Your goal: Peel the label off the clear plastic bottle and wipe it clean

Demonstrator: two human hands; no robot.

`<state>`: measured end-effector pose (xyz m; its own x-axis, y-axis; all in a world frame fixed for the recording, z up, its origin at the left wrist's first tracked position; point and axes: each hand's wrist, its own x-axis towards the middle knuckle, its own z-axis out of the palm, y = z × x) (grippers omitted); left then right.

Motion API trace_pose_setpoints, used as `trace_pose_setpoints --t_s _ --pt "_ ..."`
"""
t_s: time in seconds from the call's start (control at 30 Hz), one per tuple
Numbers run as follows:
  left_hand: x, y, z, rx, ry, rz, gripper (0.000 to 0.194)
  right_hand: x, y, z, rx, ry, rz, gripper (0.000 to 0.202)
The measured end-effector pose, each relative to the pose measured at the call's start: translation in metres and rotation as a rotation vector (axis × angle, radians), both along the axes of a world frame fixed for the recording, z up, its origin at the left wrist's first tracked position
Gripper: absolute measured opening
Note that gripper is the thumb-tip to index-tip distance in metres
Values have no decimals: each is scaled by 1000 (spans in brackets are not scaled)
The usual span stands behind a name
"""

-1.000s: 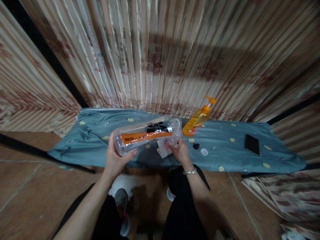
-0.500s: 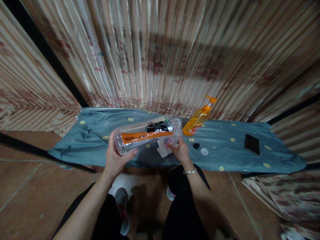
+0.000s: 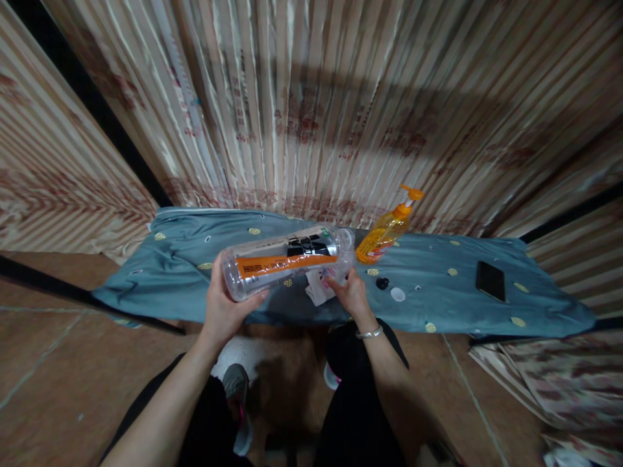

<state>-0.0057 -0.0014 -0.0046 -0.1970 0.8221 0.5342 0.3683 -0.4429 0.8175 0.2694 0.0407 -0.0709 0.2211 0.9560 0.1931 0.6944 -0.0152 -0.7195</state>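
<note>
A large clear bottle (image 3: 287, 259) with an orange and black label lies sideways in the air over the cloth-covered table. My left hand (image 3: 228, 301) is wrapped round its base, at the left end. Close to the neck end, my right hand (image 3: 351, 290), with a silver bangle at the wrist, pinches a whitish cloth or wipe (image 3: 318, 290) with pink print, which hangs below the bottle. Whether the right fingers also touch the bottle is hard to tell. An orange pump bottle (image 3: 383, 235) of yellow liquid stands just beyond the neck.
On the blue-green cloth (image 3: 452, 305) lie a small black item (image 3: 382, 283), a white round cap (image 3: 398, 294) and, at the right, a dark phone (image 3: 490, 281). Pleated curtains (image 3: 311, 117) hang behind. Dark poles slant at both sides. My legs are under the table's near edge.
</note>
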Motion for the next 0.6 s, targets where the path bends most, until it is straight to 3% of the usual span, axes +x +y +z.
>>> trace_pose_setpoints --t_s 0.6 --pt "-1 1 -3 -48 -63 -41 95 0 0 2 -30 -11 4 40"
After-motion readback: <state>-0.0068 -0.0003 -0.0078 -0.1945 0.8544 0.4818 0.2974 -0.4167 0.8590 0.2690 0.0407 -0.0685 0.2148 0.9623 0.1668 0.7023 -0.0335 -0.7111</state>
